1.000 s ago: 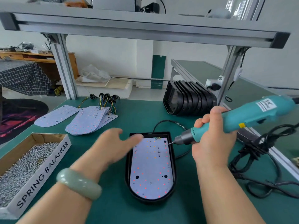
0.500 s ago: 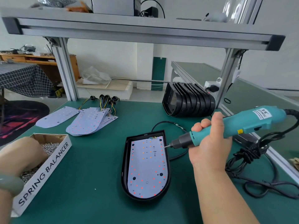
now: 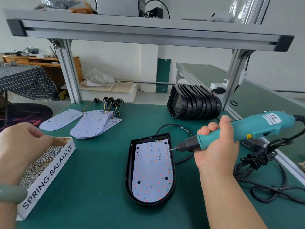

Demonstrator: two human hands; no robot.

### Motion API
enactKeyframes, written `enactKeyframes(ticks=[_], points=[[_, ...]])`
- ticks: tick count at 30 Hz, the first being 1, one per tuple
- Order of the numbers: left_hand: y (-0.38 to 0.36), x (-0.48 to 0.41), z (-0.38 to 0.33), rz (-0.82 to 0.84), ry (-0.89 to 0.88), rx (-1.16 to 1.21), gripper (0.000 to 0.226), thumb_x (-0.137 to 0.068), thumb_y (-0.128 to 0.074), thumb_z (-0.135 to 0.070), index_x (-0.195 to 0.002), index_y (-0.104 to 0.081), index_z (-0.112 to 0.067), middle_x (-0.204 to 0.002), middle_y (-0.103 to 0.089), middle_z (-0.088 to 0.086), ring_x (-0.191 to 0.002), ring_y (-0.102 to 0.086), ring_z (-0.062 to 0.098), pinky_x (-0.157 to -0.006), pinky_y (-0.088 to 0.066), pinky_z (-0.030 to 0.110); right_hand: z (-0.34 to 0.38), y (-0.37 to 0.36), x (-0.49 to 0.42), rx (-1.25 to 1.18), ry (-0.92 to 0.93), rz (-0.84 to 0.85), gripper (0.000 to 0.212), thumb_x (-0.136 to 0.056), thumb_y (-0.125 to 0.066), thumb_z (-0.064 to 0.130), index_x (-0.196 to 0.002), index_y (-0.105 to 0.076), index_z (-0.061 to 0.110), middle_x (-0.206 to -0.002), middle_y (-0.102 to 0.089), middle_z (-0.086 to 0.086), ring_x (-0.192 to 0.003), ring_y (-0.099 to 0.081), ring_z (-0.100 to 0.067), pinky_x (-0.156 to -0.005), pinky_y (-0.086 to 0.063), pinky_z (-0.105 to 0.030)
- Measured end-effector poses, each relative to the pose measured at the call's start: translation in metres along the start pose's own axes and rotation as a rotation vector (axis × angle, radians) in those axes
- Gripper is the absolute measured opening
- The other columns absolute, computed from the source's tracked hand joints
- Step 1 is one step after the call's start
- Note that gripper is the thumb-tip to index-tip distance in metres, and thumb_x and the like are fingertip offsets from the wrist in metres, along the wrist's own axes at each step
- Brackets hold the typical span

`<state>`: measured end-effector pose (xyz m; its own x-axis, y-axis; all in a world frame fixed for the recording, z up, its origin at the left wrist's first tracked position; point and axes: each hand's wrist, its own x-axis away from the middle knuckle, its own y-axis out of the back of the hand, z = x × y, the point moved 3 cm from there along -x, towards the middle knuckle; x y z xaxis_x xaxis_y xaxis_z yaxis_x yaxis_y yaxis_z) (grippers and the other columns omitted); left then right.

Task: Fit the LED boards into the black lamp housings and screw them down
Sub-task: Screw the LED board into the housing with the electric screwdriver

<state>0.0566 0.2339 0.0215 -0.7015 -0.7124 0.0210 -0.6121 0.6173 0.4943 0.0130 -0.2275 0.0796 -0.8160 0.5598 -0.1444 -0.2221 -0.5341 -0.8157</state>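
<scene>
A black lamp housing lies in the middle of the green mat with a white LED board seated inside it. My right hand grips a teal electric screwdriver, its bit pointing left at the board's upper right edge. My left hand hovers over the cardboard box of screws at the left, fingers curled with tips together; whether they pinch a screw is hidden. Loose LED boards with wire tails are fanned out at the back left. Several empty black housings stand stacked at the back right.
The screwdriver's black cable lies coiled on the mat at the right, near the bench's aluminium edge rail. Aluminium posts carry a shelf beam overhead. A thin black lead loops behind the housing.
My left hand left the housing, moved to the screw box at the left and has lifted slightly above the screws. My right hand kept the screwdriver bit at the board's upper right.
</scene>
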Motion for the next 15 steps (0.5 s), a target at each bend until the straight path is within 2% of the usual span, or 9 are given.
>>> enactKeyframes(ticks=[1, 2, 3, 4, 6, 8, 10, 13, 15], points=[[0.001, 0.020, -0.017, -0.029, -0.093, 0.045, 0.007, -0.072, -0.061, -0.015, -0.072, -0.057, -0.009, -0.079, -0.070, 0.020, -0.059, -0.058, 0.034, -0.054, -0.048, 0.022, 0.000, 0.000, 0.000, -0.006, -0.007, -0.002, 0.015, -0.094, -0.060, 0.022, -0.082, -0.050, 0.021, -0.062, -0.047, 0.006, -0.051, -0.044, -0.012, -0.055, -0.044, -0.022], [0.000, 0.043, -0.034, -0.028, -0.168, 0.094, 0.007, -0.070, -0.058, -0.012, -0.075, -0.062, -0.015, -0.077, -0.072, 0.015, -0.064, -0.063, 0.033, -0.065, -0.053, 0.029, 0.000, 0.000, 0.000, -0.012, -0.016, -0.004, 0.015, -0.094, -0.059, 0.022, -0.083, -0.050, 0.021, -0.062, -0.046, 0.006, -0.051, -0.044, -0.012, -0.054, -0.044, -0.022], [-0.003, 0.066, -0.051, 0.020, -0.224, 0.157, 0.016, -0.066, -0.059, -0.013, -0.077, -0.067, -0.023, -0.066, -0.071, 0.004, -0.064, -0.066, 0.030, -0.070, -0.055, 0.035, -0.001, -0.001, 0.000, -0.021, -0.026, -0.006, 0.014, -0.094, -0.059, 0.022, -0.085, -0.049, 0.021, -0.062, -0.046, 0.006, -0.050, -0.043, -0.011, -0.053, -0.044, -0.021], [-0.008, 0.089, -0.065, 0.084, -0.259, 0.205, 0.019, -0.064, -0.061, -0.013, -0.074, -0.069, -0.027, -0.057, -0.067, -0.001, -0.059, -0.065, 0.024, -0.068, -0.056, 0.034, -0.001, -0.001, 0.000, -0.033, -0.037, -0.008, 0.013, -0.094, -0.059, 0.023, -0.087, -0.048, 0.021, -0.062, -0.046, 0.006, -0.049, -0.043, -0.011, -0.052, -0.044, -0.021], [-0.024, 0.139, -0.090, 0.268, -0.270, 0.353, 0.016, -0.072, -0.065, -0.002, -0.069, -0.069, -0.017, -0.044, -0.058, -0.004, -0.044, -0.055, 0.010, -0.049, -0.049, 0.017, -0.002, -0.002, 0.000, -0.054, -0.055, -0.010, 0.013, -0.094, -0.059, 0.023, -0.090, -0.047, 0.020, -0.062, -0.046, 0.006, -0.048, -0.043, -0.011, -0.052, -0.043, -0.020], [-0.051, 0.175, -0.105, 0.481, -0.226, 0.442, 0.024, -0.082, -0.059, 0.007, -0.070, -0.065, -0.013, -0.044, -0.053, -0.005, -0.038, -0.047, 0.004, -0.039, -0.039, 0.011, -0.002, -0.002, 0.001, -0.059, -0.059, -0.005, 0.013, -0.094, -0.058, 0.024, -0.090, -0.046, 0.020, -0.062, -0.045, 0.006, -0.048, -0.043, -0.010, -0.052, -0.043, -0.021], [-0.077, 0.200, -0.111, 0.623, -0.191, 0.501, 0.022, -0.088, -0.059, 0.001, -0.071, -0.065, -0.012, -0.048, -0.055, -0.003, -0.041, -0.046, 0.005, -0.041, -0.039, 0.013, -0.002, -0.003, 0.002, -0.055, -0.059, -0.004, 0.013, -0.095, -0.057, 0.024, -0.090, -0.045, 0.021, -0.062, -0.045, 0.007, -0.048, -0.043, -0.010, -0.053, -0.043, -0.021], [-0.101, 0.222, -0.110, 0.674, -0.246, 0.452, 0.020, -0.087, -0.065, -0.013, -0.067, -0.069, -0.014, -0.056, -0.062, -0.001, -0.049, -0.048, 0.010, -0.049, -0.042, 0.019, -0.001, -0.004, 0.002, -0.069, -0.064, -0.003, 0.013, -0.095, -0.057, 0.025, -0.090, -0.045, 0.022, -0.062, -0.044, 0.007, -0.048, -0.042, -0.010, -0.052, -0.042, -0.021], [-0.109, 0.232, -0.108, 0.710, -0.219, 0.478, 0.020, -0.088, -0.064, -0.008, -0.071, -0.071, -0.014, -0.059, -0.066, -0.001, -0.048, -0.051, 0.007, -0.046, -0.042, 0.016, 0.000, -0.007, 0.004, -0.093, -0.072, 0.005, 0.013, -0.095, -0.055, 0.026, -0.089, -0.045, 0.023, -0.061, -0.044, 0.009, -0.047, -0.042, -0.010, -0.051, -0.042, -0.019]])
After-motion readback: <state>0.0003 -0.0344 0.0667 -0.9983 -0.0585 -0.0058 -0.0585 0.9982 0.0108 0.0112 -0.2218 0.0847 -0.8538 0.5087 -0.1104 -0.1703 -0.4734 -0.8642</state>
